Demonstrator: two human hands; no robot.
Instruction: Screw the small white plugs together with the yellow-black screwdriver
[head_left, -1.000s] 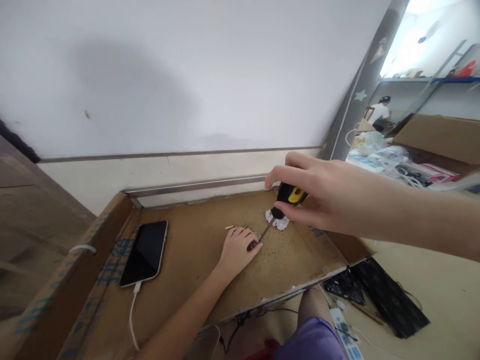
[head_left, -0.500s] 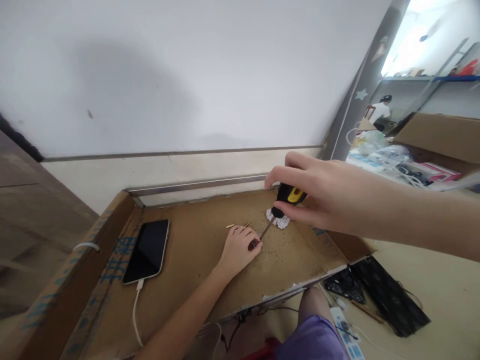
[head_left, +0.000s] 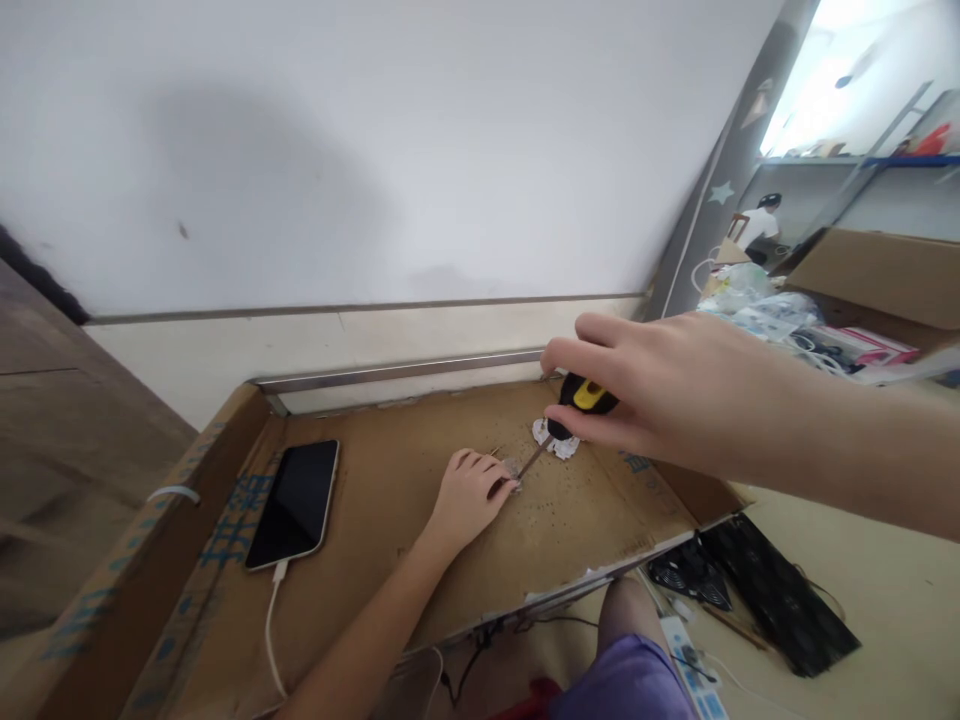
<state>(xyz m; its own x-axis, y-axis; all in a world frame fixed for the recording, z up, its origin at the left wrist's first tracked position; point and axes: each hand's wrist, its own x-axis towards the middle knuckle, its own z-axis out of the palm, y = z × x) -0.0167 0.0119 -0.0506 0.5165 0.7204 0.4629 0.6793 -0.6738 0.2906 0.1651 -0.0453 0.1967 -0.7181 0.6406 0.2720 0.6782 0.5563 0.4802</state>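
My right hand (head_left: 600, 385) is closed around the black and yellow handle of a screwdriver (head_left: 587, 394). Its metal shaft slants down and left to the fingertips of my left hand (head_left: 472, 490). That hand rests on the cardboard surface (head_left: 390, 500) with its fingers curled, and a small greyish piece (head_left: 513, 468) shows at its fingertips, too small to make out. Just behind the screwdriver lies a crumpled-looking white item (head_left: 564, 447), partly covered by the tool. Small dark specks are scattered over the cardboard around it.
A phone (head_left: 294, 503) with a white cable (head_left: 273, 630) lies on the left of the cardboard. A raised cardboard edge (head_left: 135, 560) borders the left side, and a wall stands behind. Boxes and plastic bags (head_left: 765, 300) are at the right; a person (head_left: 761, 228) sits far back.
My left hand has shifted slightly left, uncovering more of the small greyish piece. My right hand and the screwdriver have moved slightly right and down.
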